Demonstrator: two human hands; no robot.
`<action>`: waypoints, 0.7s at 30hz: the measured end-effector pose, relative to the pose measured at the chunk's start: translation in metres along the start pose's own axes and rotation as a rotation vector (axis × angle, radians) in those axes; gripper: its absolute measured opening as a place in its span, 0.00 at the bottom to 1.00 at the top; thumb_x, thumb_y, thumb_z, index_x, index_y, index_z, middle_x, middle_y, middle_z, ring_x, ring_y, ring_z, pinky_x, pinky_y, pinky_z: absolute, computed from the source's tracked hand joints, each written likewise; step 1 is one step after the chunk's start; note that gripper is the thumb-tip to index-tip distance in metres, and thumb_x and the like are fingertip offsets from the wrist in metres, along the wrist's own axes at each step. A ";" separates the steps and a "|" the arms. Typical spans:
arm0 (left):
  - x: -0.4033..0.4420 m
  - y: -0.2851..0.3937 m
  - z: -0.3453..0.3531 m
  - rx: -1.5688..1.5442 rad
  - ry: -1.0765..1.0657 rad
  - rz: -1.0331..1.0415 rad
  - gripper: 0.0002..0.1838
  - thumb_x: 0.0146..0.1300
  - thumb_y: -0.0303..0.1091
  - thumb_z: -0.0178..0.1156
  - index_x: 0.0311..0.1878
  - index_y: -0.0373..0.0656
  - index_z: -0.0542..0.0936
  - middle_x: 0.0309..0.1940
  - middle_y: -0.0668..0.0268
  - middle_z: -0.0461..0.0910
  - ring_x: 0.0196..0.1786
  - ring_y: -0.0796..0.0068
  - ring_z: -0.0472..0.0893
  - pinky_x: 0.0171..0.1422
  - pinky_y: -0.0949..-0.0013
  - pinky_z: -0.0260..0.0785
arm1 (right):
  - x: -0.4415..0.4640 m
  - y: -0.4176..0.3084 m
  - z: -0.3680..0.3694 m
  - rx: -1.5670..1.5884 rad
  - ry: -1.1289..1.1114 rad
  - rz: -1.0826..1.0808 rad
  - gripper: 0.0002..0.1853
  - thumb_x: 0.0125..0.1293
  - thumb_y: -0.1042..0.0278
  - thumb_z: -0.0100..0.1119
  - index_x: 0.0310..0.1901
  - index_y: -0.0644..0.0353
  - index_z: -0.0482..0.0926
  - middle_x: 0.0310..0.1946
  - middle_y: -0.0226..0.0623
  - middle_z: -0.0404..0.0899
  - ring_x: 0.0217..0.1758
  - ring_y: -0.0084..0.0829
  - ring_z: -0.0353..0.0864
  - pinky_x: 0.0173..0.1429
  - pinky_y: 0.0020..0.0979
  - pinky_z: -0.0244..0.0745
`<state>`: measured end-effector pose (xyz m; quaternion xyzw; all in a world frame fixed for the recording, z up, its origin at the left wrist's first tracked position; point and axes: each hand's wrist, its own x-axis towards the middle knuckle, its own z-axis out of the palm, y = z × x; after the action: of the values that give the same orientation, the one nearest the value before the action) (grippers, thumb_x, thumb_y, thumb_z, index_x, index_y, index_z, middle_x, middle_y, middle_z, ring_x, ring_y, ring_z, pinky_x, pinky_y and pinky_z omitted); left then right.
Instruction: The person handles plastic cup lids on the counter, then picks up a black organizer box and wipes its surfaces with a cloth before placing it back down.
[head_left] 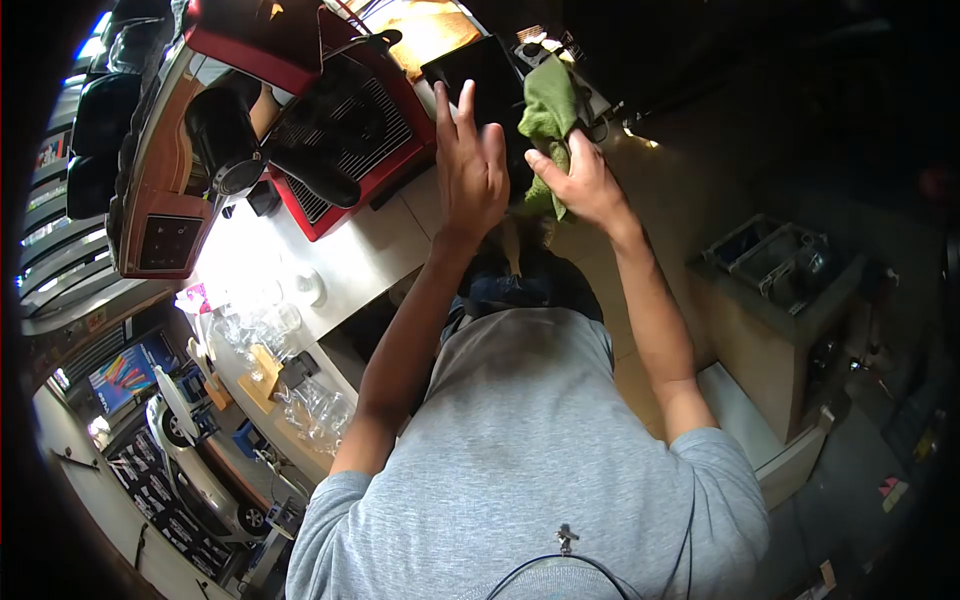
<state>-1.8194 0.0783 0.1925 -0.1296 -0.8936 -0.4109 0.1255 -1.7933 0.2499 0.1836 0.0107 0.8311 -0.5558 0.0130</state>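
Note:
My left hand (470, 175) is raised beside the right edge of the red espresso machine (405, 150), its fingers stretched apart with nothing held. My right hand (580, 180) grips a crumpled green cloth (548, 100), which sticks up above the fingers and hangs below them. Between and beyond the two hands lies a dark, flat-topped object (480, 70). On the machine, a black handle (315, 178) juts out over the slotted drip tray (375, 125).
A black grinder (222, 130) stands left of the machine. Clear glasses (315, 410) are on the counter (350, 250) at the lower left. To the right is a cabinet (750, 330) with metal-framed compartments (770, 255) on top.

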 end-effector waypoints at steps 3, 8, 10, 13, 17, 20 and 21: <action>-0.001 -0.001 0.001 0.056 -0.008 -0.008 0.30 0.81 0.44 0.46 0.79 0.40 0.59 0.79 0.35 0.48 0.77 0.33 0.60 0.79 0.43 0.55 | 0.020 -0.020 -0.014 -0.146 -0.135 0.096 0.25 0.68 0.50 0.66 0.46 0.71 0.80 0.39 0.63 0.84 0.47 0.61 0.84 0.54 0.49 0.78; 0.002 0.003 0.000 0.166 -0.016 -0.032 0.33 0.80 0.47 0.47 0.79 0.38 0.58 0.78 0.36 0.51 0.75 0.34 0.63 0.76 0.43 0.58 | 0.032 -0.014 -0.002 -0.139 -0.058 0.099 0.20 0.72 0.52 0.62 0.45 0.67 0.82 0.42 0.61 0.84 0.50 0.61 0.82 0.55 0.51 0.77; 0.003 0.003 0.001 0.191 -0.009 -0.028 0.34 0.80 0.47 0.48 0.79 0.35 0.58 0.78 0.36 0.52 0.75 0.35 0.64 0.76 0.44 0.58 | 0.016 0.008 0.007 0.033 0.050 -0.012 0.21 0.75 0.52 0.59 0.47 0.68 0.82 0.39 0.52 0.86 0.45 0.48 0.85 0.51 0.45 0.76; 0.002 -0.001 0.002 0.217 -0.014 -0.020 0.35 0.79 0.47 0.49 0.79 0.32 0.58 0.78 0.36 0.53 0.75 0.36 0.64 0.77 0.45 0.57 | -0.013 0.012 -0.002 0.252 0.002 0.013 0.20 0.78 0.55 0.54 0.49 0.67 0.83 0.36 0.42 0.85 0.40 0.35 0.82 0.50 0.36 0.74; 0.002 -0.004 -0.002 0.173 -0.051 0.001 0.36 0.79 0.47 0.50 0.77 0.27 0.58 0.78 0.35 0.52 0.76 0.36 0.62 0.78 0.46 0.57 | -0.054 0.047 0.011 0.187 0.109 -0.009 0.15 0.77 0.60 0.56 0.46 0.65 0.85 0.38 0.42 0.86 0.42 0.35 0.85 0.50 0.37 0.76; 0.002 -0.004 -0.002 0.149 -0.061 0.015 0.36 0.78 0.46 0.51 0.78 0.32 0.58 0.79 0.36 0.50 0.77 0.35 0.61 0.79 0.46 0.56 | -0.081 0.090 0.015 -0.013 0.009 0.035 0.14 0.74 0.63 0.59 0.52 0.65 0.83 0.45 0.44 0.86 0.50 0.41 0.85 0.56 0.38 0.76; 0.003 -0.002 -0.004 0.116 -0.087 0.005 0.35 0.79 0.46 0.51 0.79 0.35 0.58 0.80 0.36 0.48 0.79 0.35 0.59 0.80 0.46 0.55 | -0.082 0.077 0.016 0.087 0.064 0.040 0.14 0.74 0.64 0.60 0.53 0.66 0.83 0.47 0.45 0.86 0.52 0.42 0.84 0.57 0.38 0.75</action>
<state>-1.8226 0.0747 0.1948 -0.1420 -0.9202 -0.3522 0.0950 -1.7090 0.2645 0.1092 0.0458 0.8057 -0.5905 -0.0030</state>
